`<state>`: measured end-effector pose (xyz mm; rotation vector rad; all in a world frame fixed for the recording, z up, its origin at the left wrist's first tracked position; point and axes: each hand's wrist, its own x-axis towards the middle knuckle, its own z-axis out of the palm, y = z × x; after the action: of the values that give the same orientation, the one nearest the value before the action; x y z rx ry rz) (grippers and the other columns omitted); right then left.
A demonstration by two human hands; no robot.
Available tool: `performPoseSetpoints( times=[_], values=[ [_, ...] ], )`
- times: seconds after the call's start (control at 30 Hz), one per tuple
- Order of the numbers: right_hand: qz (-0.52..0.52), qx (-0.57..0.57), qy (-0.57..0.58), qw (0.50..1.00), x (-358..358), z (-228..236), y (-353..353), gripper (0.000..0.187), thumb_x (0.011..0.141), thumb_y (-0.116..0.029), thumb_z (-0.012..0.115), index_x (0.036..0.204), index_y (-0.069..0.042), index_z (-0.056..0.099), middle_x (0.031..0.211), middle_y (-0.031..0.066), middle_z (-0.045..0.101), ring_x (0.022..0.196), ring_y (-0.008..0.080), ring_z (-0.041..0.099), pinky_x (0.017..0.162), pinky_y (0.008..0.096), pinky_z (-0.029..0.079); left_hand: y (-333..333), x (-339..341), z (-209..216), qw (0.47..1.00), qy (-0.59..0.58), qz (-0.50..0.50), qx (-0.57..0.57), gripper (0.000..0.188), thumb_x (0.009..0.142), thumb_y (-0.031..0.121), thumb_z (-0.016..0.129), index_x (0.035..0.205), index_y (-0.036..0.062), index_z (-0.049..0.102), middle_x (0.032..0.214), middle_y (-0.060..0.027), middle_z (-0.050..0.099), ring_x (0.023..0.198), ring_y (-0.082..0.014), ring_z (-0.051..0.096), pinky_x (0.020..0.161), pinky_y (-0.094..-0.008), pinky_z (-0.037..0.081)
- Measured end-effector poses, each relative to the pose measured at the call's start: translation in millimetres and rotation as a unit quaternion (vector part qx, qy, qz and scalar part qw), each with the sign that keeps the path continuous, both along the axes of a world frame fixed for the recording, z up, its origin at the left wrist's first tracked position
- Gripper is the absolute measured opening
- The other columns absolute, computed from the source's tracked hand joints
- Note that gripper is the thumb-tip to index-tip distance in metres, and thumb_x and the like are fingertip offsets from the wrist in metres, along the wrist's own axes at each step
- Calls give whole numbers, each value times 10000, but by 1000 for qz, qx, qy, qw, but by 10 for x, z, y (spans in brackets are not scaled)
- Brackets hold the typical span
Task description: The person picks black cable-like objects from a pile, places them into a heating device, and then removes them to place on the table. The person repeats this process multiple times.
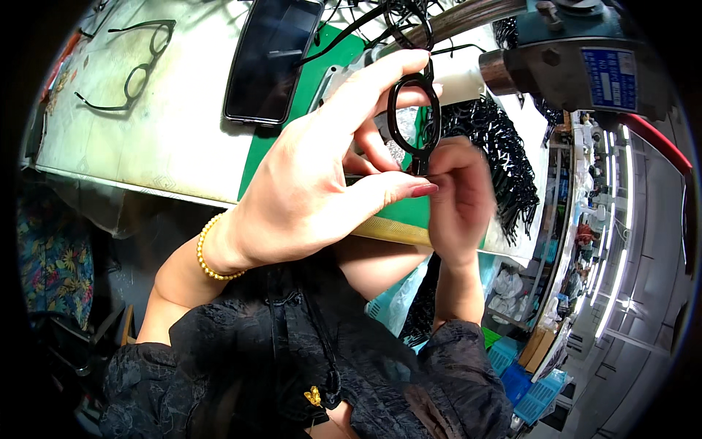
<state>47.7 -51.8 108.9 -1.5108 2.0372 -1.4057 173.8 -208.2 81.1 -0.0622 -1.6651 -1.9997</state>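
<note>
A black eyeglass frame [420, 156] is held upright on edge above the front of the table. My left hand [300, 179] is closed on it, with the thumb at its lower end and the fingers reaching up behind the rim. One rim faces me; the other part runs up among dark frames behind it. Against the frame's lower corner, my right hand [464, 201] is curled, its fingertips pinched close to my left thumb. Slight blur and the folded fingers hide what is in that pinch. Beside the right hand lies a heap of shiny black temple arms [497, 164].
A pale worktable [183, 139] carries a green mat [254, 164] and a black phone [274, 66]. Another black eyeglass frame [148, 67] lies at far left. A metal machine head [541, 69] juts in at upper right. Shelves and blue baskets [537, 395] stand to the right.
</note>
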Motion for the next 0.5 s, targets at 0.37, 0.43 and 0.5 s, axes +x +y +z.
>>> performPoseSetpoints(
  times=[0.37,0.43,0.5],
  values=[
    [4,-99,-16,995,66,208,-197,3,959,23,624,957,22,626,883,68,642,781,112,611,711,221,508,-47,-13,44,1000,1,23,-21,801,835,-110,685,1536,-18,308,1416,-232,539,885,-86,674,751,-206,583],
    [-12,-102,-40,994,71,190,-189,28,951,42,626,975,30,631,907,63,651,803,104,613,738,216,510,-38,-33,30,999,14,28,-17,799,833,-116,688,1533,-18,316,1393,-249,550,894,-100,688,747,-210,587],
    [-33,-100,-62,993,91,194,-185,55,943,57,629,993,37,638,932,62,659,823,99,616,761,211,510,-31,-49,28,999,19,29,-13,806,830,-119,691,1535,-16,314,1384,-255,553,897,-107,693,744,-210,587]
  ],
)
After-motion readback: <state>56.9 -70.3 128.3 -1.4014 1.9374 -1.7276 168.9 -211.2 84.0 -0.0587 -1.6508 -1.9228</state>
